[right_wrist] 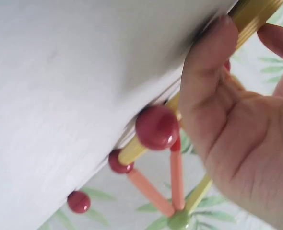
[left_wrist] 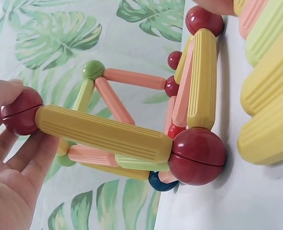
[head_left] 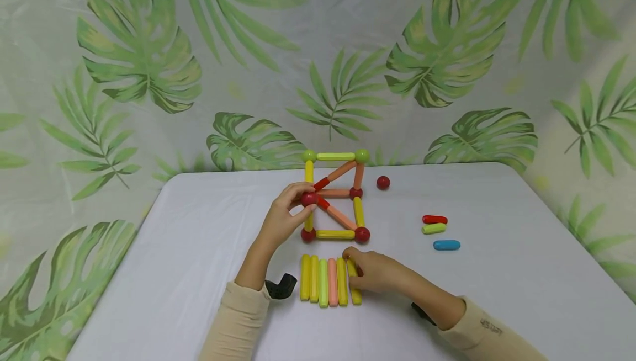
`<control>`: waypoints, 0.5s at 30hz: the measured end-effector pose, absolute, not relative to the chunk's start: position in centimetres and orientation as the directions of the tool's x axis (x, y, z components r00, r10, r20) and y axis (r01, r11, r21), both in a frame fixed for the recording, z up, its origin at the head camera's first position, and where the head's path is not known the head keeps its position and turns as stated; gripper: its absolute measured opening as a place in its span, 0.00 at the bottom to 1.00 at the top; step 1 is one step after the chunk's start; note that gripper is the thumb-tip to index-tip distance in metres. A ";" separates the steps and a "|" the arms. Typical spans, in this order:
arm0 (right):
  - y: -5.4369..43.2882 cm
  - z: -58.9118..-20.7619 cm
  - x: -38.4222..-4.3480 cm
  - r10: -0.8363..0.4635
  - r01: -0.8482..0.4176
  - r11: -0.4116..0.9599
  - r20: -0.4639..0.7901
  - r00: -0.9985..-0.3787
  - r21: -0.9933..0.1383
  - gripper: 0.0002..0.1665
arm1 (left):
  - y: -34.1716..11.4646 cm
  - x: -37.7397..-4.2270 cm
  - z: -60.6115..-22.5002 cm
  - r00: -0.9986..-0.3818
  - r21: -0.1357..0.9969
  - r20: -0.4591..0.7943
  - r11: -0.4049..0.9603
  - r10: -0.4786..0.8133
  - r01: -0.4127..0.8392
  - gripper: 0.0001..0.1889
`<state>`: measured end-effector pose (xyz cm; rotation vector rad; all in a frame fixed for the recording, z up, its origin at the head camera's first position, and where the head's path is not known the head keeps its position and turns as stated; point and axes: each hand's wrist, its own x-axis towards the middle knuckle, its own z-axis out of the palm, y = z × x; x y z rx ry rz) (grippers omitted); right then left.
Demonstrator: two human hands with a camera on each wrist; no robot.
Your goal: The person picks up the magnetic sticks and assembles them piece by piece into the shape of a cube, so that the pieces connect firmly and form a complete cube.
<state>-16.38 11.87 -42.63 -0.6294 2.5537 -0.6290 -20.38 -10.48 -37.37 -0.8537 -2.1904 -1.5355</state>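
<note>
My left hand (head_left: 285,214) pinches a red ball (left_wrist: 22,111) on top of a yellow magnetic stick (left_wrist: 103,134). That stick rises from another red ball (left_wrist: 198,155), a front corner of a framework of sticks and balls. Green balls (head_left: 362,155) top the back of the framework, and a yellow stick (head_left: 335,234) spans its front. My right hand (head_left: 377,270) grips a yellow stick (head_left: 356,296) at the right end of a row of sticks. Between thumb and fingers, that stick (right_wrist: 256,17) shows in the right wrist view; the left wrist view cuts this hand off.
Beside the held stick lie several yellow, green and pink sticks (head_left: 332,283) in a row. A loose red ball (head_left: 383,182) sits right of the framework. Short red (head_left: 435,219), green (head_left: 434,229) and blue (head_left: 446,245) sticks lie farther right on the white table (head_left: 497,295). A leaf-patterned cloth hangs behind.
</note>
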 end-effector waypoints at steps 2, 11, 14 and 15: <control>11.4 -42.7 -16.0 -0.496 -0.335 0.818 -0.279 -0.822 -0.467 0.26 | -10.6 -20.9 -38.1 -0.766 0.730 0.578 0.243 0.281 0.639 0.18; 11.2 -40.5 -17.3 -0.427 -0.299 0.770 -0.107 -0.898 -0.564 0.21 | -10.5 -21.2 -38.5 -0.772 0.738 0.573 0.237 0.276 0.632 0.18; 11.4 -39.3 -18.7 -0.452 -0.396 0.679 0.073 -0.889 -0.619 0.15 | -10.7 -22.0 -39.6 -0.774 0.739 0.571 0.240 0.274 0.630 0.19; 11.5 -38.9 -19.1 -0.457 -0.426 0.646 0.127 -0.881 -0.633 0.15 | -10.8 -22.1 -39.7 -0.773 0.738 0.571 0.241 0.275 0.631 0.19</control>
